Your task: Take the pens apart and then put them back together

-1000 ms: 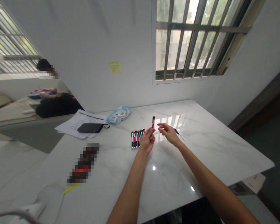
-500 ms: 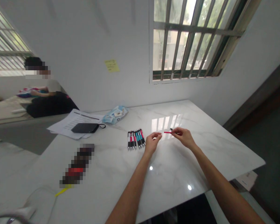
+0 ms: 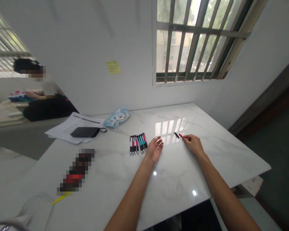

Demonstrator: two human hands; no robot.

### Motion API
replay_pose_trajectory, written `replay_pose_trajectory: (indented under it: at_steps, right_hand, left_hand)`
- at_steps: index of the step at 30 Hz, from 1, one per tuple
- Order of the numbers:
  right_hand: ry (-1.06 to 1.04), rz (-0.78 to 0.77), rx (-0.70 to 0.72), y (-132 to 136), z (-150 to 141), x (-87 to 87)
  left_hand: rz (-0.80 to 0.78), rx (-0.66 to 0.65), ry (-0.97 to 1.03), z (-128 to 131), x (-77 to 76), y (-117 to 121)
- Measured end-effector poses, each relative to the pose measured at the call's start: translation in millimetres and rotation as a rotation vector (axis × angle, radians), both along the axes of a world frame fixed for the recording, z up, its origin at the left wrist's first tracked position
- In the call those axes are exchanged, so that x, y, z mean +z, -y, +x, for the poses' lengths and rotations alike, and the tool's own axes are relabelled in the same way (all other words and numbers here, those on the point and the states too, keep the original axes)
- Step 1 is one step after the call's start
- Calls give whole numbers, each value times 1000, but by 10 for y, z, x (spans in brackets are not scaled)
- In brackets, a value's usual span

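Note:
My right hand pinches a red pen close to the table, its red end pointing away to the left. Just left of it lies a slim black pen piece, nearly parallel; whether the two touch I cannot tell. My left hand is empty, palm turned up and fingers apart, loosely curled. Beside it on the left, several click pens in white, red and teal with black grips lie side by side in a row, tips toward me.
The marble-patterned table meets the wall below a barred window. At the left lie papers, a black case with a wrist loop, a blue-white packet and a blurred-out object. A person sits beyond.
The red pen has passed from my left hand to my right, which carried it right and down beside the black piece. My left hand has let go and opened. The view has shifted slightly right.

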State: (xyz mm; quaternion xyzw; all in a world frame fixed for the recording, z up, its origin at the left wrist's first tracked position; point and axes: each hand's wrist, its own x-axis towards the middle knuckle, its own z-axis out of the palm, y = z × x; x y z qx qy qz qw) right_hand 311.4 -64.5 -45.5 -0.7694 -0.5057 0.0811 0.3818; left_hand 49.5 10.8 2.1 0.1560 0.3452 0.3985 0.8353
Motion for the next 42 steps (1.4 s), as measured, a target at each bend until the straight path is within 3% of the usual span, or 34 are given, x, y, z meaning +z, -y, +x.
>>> replay_pose_trajectory:
  at_steps: [12,16,18,21,23,25,34,38,42]
  right_hand:
    - [-47,26,70,4,-96,74]
    - [-2,249,91,-23,-361,217]
    - [74,332,266,-51,-606,268]
    - [49,284,563,-88,-956,257]
    - [-21,226,662,-95,-1089,207]
    - [-68,203,676,-87,-1134,163]
    - [-200,297,523,-51,-1022,249]
    - [-83,281,419,-115,-617,300]
    - [87,88,458,-210,-184,357]
  left_hand:
    - [8,-74,129,24,2,45]
    - [16,-101,125,56,34,78]
    - [29,-111,135,75,49,102]
    - [50,-133,146,88,64,140]
    - [58,-151,144,85,68,161]
    - [69,-161,145,85,68,176]
    - [144,-132,247,154,52,214]
    - [193,-113,170,119,21,174]
    - [227,-41,117,69,-1,101]
